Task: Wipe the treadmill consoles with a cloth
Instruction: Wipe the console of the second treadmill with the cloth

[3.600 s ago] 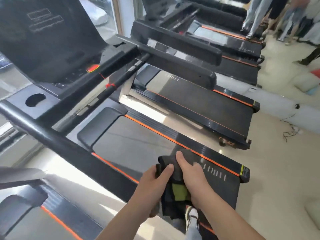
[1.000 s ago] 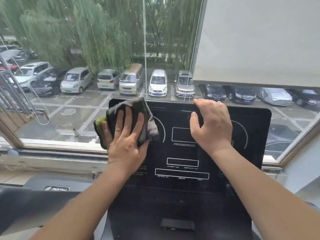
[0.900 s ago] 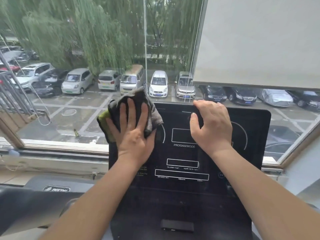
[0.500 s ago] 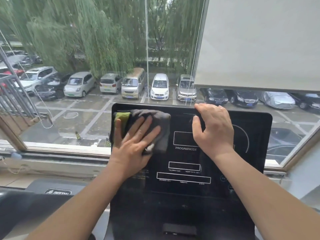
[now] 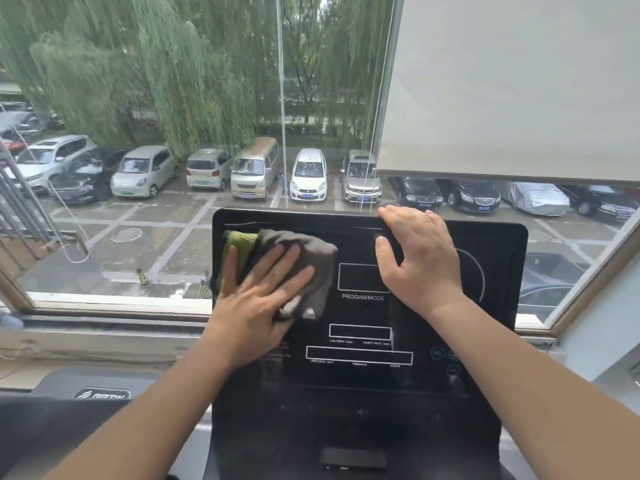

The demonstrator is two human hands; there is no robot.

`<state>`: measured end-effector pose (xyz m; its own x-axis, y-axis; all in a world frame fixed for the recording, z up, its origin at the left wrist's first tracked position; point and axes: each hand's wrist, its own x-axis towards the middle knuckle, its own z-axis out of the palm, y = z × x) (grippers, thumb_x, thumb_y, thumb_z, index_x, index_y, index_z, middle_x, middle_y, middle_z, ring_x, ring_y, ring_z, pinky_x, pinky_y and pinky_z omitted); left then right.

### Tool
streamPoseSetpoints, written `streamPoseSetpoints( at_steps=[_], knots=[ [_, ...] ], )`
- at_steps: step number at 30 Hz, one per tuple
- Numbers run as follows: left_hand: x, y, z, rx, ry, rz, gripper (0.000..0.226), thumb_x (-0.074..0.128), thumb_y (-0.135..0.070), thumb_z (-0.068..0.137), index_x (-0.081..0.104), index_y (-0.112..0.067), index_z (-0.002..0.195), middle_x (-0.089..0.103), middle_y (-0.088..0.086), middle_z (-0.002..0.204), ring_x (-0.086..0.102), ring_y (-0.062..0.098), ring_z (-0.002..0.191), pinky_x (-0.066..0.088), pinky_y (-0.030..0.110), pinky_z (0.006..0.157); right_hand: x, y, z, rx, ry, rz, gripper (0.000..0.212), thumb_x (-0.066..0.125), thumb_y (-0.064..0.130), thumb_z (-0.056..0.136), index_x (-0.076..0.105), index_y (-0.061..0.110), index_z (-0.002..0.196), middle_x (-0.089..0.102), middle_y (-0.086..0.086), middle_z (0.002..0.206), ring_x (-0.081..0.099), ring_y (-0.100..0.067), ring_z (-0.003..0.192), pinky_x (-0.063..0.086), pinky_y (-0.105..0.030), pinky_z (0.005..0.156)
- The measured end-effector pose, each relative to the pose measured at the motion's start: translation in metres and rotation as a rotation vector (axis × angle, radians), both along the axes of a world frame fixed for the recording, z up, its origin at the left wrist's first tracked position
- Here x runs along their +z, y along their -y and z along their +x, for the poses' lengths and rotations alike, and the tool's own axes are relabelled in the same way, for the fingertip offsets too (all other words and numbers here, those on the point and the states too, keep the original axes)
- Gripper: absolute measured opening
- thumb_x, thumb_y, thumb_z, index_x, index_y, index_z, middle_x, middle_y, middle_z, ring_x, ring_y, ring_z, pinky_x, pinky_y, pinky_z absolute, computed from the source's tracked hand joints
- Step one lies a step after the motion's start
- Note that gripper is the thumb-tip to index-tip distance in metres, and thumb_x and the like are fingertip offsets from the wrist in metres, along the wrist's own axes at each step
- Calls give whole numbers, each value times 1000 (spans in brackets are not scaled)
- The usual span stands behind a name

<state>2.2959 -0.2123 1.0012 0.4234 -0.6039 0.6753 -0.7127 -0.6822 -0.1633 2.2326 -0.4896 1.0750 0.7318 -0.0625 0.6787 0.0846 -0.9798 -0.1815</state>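
Cloth [image 5: 308, 251], grey with a yellow-green patch at its left end, on the upper left of the console [image 5: 360, 386] face, just below the top edge. Pressed flat there by the left hand [image 5: 258, 306], fingers straight and spread, palm over the cloth's lower part. Right hand [image 5: 420, 268] at the console's top edge near the middle: fingers curled over the rim, thumb on the dark face, gripping. Between the hands, a white-outlined box [image 5: 356, 277] marked PROGAM/MODE. Behind the console, a window [image 5: 104, 303] with blind [image 5: 512, 81] partly down on the right; parked cars [image 5: 308, 174] and willows [image 5: 138, 81] outside.
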Motion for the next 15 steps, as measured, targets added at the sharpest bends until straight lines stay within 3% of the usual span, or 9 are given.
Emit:
streamPoseSetpoints(
  at_steps=[3, 5, 8, 10, 12, 15],
  knots=[
    [24, 25, 9, 175, -140, -339, 76, 62, -45, 88, 36, -34, 159, 19, -1, 171, 12, 22, 159, -23, 48, 121, 10, 19, -13, 58, -42, -20, 46, 48, 31, 99, 60, 19, 142, 58, 0, 148, 48, -20, 143, 26, -41, 125],
    [16, 54, -3, 324, -184, -392, 79, 51, -55, 89, 28, -35, 162, 14, 3, 173, 7, 25, 160, -17, 62, 120, 14, 41, -23, -12, 21, -55, 41, 48, 29, 99, 66, 14, 133, 65, -5, 139, 54, -26, 135, 31, -44, 122],
    [-18, 94, -41, 275, -186, -191, 87, 57, -53, 83, 26, -34, 162, 13, 7, 172, 5, 30, 159, -3, 76, 117, 20, 77, -35, -230, -26, -8, 50, 38, 39, 99, 66, 13, 131, 66, -6, 135, 54, -29, 134, 30, -52, 121],
    [-32, 101, -53, 67, -70, 79, 96, 71, -47, 74, 29, -36, 160, 15, 3, 173, 3, 25, 160, 2, 75, 117, 19, 96, -44, -302, -108, 71, 56, 33, 44, 99, 64, 15, 135, 62, -6, 142, 48, -28, 140, 26, -52, 123],
    [-16, 95, -41, -54, 22, 243, 95, 68, -46, 74, 29, -40, 160, 16, -3, 172, 6, 19, 160, 0, 70, 121, 15, 108, -52, -258, -127, 148, 53, 35, 43, 100, 61, 18, 139, 59, -5, 147, 43, -26, 143, 31, -49, 121],
    [27, 106, -20, -1, 47, 103, 78, 59, -48, 84, 36, -38, 158, 21, -3, 171, 16, 19, 158, -3, 68, 122, 11, 118, -56, -164, -99, 220, 42, 46, 29, 102, 62, 22, 140, 60, 1, 146, 42, -22, 144, 36, -42, 117]
  ],
)
